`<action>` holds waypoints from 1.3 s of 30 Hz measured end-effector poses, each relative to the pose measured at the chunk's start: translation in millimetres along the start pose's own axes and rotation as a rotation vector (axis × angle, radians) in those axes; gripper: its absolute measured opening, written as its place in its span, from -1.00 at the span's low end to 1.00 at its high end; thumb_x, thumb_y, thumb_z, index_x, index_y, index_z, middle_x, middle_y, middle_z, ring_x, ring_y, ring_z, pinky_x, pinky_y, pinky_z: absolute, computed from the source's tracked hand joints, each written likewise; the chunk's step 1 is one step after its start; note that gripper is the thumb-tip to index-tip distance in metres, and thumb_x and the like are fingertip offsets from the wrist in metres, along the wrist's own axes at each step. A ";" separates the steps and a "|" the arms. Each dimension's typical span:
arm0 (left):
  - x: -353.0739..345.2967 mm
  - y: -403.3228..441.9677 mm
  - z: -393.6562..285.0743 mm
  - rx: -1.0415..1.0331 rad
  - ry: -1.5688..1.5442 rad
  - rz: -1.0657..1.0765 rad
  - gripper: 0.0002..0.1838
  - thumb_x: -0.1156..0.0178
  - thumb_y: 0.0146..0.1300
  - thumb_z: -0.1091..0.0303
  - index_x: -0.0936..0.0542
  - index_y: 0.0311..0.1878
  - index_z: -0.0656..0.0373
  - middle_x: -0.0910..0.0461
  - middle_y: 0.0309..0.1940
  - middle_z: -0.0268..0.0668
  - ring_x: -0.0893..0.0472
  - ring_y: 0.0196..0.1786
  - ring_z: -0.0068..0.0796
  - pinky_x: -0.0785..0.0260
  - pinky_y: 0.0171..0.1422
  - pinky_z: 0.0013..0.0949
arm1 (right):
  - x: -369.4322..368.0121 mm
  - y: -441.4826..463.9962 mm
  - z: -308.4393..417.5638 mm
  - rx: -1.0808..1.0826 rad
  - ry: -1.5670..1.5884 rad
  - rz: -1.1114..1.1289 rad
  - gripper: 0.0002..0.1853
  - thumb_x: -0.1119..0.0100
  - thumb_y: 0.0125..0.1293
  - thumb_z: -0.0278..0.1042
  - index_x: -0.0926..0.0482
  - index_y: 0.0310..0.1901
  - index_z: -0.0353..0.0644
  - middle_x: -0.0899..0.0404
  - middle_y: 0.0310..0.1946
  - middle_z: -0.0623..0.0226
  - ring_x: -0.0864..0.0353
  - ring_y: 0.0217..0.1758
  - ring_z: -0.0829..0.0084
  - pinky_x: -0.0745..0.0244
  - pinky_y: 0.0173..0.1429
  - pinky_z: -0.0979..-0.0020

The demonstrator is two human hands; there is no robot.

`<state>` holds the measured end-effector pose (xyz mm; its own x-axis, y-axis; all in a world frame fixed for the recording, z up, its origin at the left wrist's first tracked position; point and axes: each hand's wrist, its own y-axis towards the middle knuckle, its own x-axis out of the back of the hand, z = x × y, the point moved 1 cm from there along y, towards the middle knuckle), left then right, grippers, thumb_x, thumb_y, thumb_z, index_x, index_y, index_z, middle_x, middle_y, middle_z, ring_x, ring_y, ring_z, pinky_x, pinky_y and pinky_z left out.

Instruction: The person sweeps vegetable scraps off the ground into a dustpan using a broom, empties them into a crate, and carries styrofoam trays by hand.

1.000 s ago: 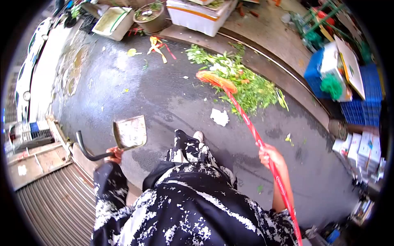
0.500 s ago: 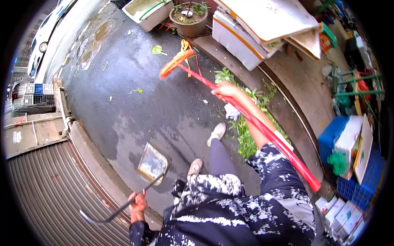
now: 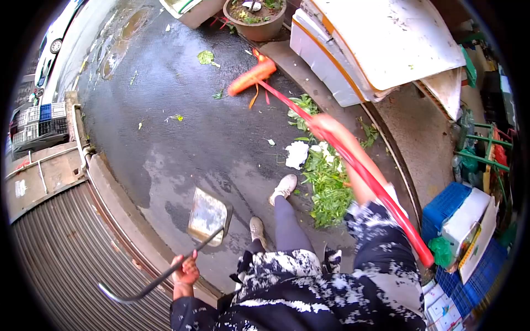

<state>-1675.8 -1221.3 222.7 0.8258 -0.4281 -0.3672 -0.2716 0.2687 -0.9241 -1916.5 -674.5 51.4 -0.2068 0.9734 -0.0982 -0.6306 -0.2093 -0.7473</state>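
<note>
My right hand is wrapped around the red handle of a broom. Its orange head is out over the wet pavement, near the kerb; whether it touches the ground I cannot tell. My left hand grips the dark, hooked handle of a long-handled dustpan. The metal pan hangs low, left of my feet. A heap of green leaves and stems lies below my right forearm, with a crumpled white scrap at its edge.
White foam boxes with a lid on top stand along the right kerb, near a potted plant. A loose leaf lies farther out. Blue crates are at right, a corrugated metal surface at lower left.
The broom head has swung slightly right and away from me, and its angle has turned. My view has shifted, showing more of the leaf heap. The dustpan stays nearly in place.
</note>
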 end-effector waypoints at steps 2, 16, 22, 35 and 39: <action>-23.9 16.8 -4.9 0.024 0.067 0.066 -0.47 -0.05 -0.02 0.27 -0.28 -0.07 0.54 -0.17 -0.82 -0.48 -0.15 -0.79 -0.68 -0.03 -0.68 -0.59 | 14.1 -88.8 -31.4 -0.107 0.211 0.012 -0.76 -0.03 0.09 -0.31 -0.34 -0.67 -0.16 -0.25 -0.85 0.46 -0.19 -0.85 0.57 -0.05 -0.77 0.49; -177.8 125.3 -37.6 0.340 0.511 0.184 -0.63 0.03 0.06 0.35 -0.36 -0.13 0.48 -0.28 -0.76 -0.46 -0.27 -0.75 -0.70 -0.18 -0.67 -0.68 | -77.7 -437.4 -142.4 -0.467 0.718 -0.547 -0.91 -0.07 0.05 -0.42 -0.37 -0.42 -0.15 -0.28 -0.69 0.46 -0.21 -0.80 0.68 -0.09 -0.80 0.62; -236.8 189.7 -64.5 0.517 0.832 -0.089 -0.83 0.09 0.08 0.46 -0.34 -0.31 0.41 -0.35 -0.68 -0.41 -0.32 -0.71 -0.70 -0.21 -0.71 -0.69 | -142.2 -454.1 -116.4 -0.149 1.288 -0.676 -0.93 -0.02 0.13 -0.37 -0.36 -0.38 -0.10 -0.28 -0.72 0.52 -0.19 -0.82 0.71 -0.03 -0.83 0.68; -280.0 331.5 -4.8 0.576 1.608 -0.466 -0.80 -0.07 -0.05 0.40 -0.27 -0.68 0.08 -0.29 -0.81 -0.45 -0.29 -0.77 -0.61 -0.13 -0.72 -0.58 | -177.0 -345.1 -163.6 0.040 1.577 -0.656 -0.88 0.01 0.17 -0.33 -0.34 -0.29 -0.11 -0.28 -0.67 0.54 -0.19 -0.78 0.74 -0.05 -0.81 0.68; -315.1 272.4 45.6 0.403 1.990 0.069 -0.78 -0.11 -0.08 0.41 -0.29 -0.70 0.10 -0.32 -0.80 -0.42 -0.32 -0.78 -0.56 -0.17 -0.71 -0.52 | -230.0 -389.1 -154.8 -0.036 1.431 -0.904 -0.90 -0.02 0.13 -0.39 -0.34 -0.34 -0.16 -0.31 -0.64 0.47 -0.17 -0.78 0.73 -0.03 -0.78 0.69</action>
<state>-1987.4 -973.8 91.4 -0.8339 -0.4986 -0.2368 0.0628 0.3406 -0.9381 -1507.9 -802.6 263.1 0.9901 0.0735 -0.1197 -0.1393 0.4030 -0.9046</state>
